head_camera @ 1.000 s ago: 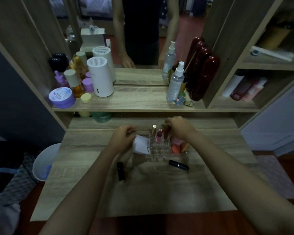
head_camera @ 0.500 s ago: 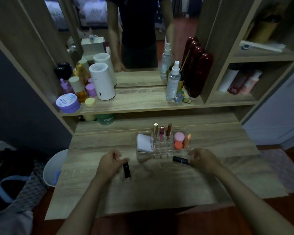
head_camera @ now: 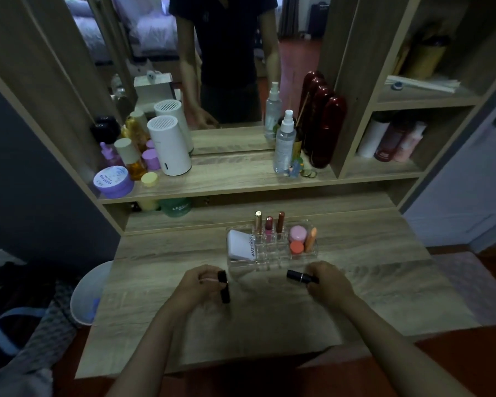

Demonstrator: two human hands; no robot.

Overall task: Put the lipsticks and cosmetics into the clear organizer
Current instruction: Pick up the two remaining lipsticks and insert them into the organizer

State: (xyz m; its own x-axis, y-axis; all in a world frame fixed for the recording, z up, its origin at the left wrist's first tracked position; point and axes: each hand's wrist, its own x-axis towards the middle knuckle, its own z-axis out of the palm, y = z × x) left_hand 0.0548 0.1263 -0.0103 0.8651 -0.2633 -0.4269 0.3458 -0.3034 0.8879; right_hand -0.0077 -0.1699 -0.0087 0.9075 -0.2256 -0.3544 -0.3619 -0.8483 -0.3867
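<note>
The clear organizer [head_camera: 272,263] stands on the wooden desk. It holds a white compact [head_camera: 239,244] at its left, three upright lipsticks [head_camera: 269,228] in the middle slots, and a pink jar [head_camera: 297,233], an orange sponge [head_camera: 296,247] and an orange tube [head_camera: 310,239] at its right. My left hand [head_camera: 199,285] grips a black lipstick [head_camera: 224,287] just in front of the organizer's left end. My right hand [head_camera: 328,282] pinches a second black lipstick [head_camera: 300,276] lying sideways before the organizer's right end.
A raised shelf [head_camera: 226,179] behind the desk carries a white cylinder [head_camera: 169,145], a purple tin [head_camera: 113,181], bottles, a spray bottle [head_camera: 284,143] and dark red cases [head_camera: 322,130]. A mirror stands behind it. A white bin [head_camera: 88,293] sits left of the desk.
Both hands came back from the organizer toward me. Each has closed on a black lipstick that lay on the desk; the left one is now tilted up.
</note>
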